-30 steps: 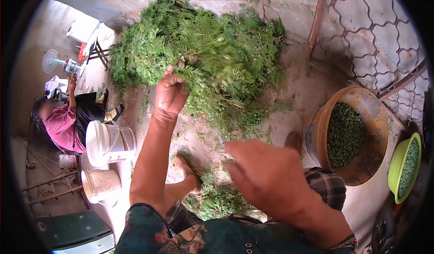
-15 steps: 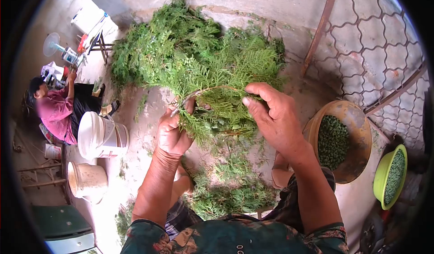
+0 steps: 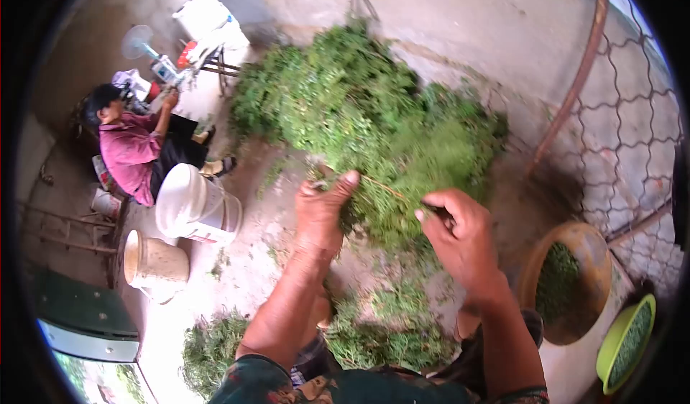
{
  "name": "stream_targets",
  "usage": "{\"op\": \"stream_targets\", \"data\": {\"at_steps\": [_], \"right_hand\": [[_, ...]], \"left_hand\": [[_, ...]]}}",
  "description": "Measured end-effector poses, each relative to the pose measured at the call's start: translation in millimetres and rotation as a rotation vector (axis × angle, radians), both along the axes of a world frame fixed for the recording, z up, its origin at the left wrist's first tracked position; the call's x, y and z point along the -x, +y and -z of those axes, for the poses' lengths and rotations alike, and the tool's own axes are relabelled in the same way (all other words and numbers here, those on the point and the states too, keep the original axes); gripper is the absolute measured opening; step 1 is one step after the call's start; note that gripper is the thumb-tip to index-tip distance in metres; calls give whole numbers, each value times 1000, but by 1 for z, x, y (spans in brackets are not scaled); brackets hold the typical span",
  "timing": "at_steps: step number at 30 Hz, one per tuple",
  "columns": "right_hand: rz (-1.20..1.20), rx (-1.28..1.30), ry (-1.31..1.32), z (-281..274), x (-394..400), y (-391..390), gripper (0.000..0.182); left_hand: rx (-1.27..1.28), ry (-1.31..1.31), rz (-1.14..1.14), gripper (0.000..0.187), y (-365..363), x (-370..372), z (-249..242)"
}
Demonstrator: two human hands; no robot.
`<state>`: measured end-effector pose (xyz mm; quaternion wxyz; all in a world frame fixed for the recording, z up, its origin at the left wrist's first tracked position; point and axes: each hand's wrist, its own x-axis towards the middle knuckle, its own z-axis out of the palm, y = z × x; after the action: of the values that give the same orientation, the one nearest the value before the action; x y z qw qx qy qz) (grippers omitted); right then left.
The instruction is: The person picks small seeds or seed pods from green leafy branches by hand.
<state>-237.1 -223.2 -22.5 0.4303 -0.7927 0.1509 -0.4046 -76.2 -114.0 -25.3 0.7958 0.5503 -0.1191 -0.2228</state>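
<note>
My left hand (image 3: 323,213) is closed, thumb pressed against the fingers, around the woody end of an evergreen branch (image 3: 379,185). Its thin brown stem runs right from the thumb, and its feathery foliage blurs into the greenery behind. My right hand (image 3: 463,235) is curled just beyond the stem's right end, with thumb and forefinger tips close together. Whether a bit of the branch is pinched there is too blurred to make out. Behind both hands lies a large heap of cut evergreen branches (image 3: 338,88). More loose sprigs (image 3: 388,332) are scattered on the floor below my hands.
At right stand a round tub (image 3: 600,274) and a lime-green basin (image 3: 647,318), both containing small green pieces. Wire mesh (image 3: 625,124) leans behind them. At left are a lidded white bucket (image 3: 215,210), an open bucket (image 3: 162,260) and a seated person (image 3: 133,149).
The view has shifted, so the surroundings sit farther right and partly lower. My left thumb has come over the stem. My right hand is a little farther from the left, fingertips lower.
</note>
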Motion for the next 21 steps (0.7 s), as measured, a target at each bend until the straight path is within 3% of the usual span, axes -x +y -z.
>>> {"op": "stream_targets", "data": {"at_steps": [3,5,6,7,10,13,16,17,21], "right_hand": [[-26,-118,36,-5,-5,7,17],[-125,-203,-60,5,-8,9,15],[-175,-383,-86,1,-6,14,13],[-290,-581,-228,-6,-4,16,13],[-386,-810,-364,-21,10,1,12],[-205,-1063,-347,-26,11,-4,3],[-211,-968,-130,-18,9,-5,9],[-218,-936,-125,-15,8,-2,15],[-84,-587,-233,-18,3,4,8]], "left_hand": [[23,-61,9,41,1,1,-3],[-185,-96,-175,38,-1,4,-9],[-490,-111,-316,36,-3,11,-30],[-252,163,-242,32,3,-9,-17],[-87,73,-161,27,17,-38,-10],[11,-35,-300,21,12,-33,-15],[140,82,-65,19,15,-25,-17],[140,87,-58,19,16,-20,-20],[169,23,3,16,16,-10,-17]]}}
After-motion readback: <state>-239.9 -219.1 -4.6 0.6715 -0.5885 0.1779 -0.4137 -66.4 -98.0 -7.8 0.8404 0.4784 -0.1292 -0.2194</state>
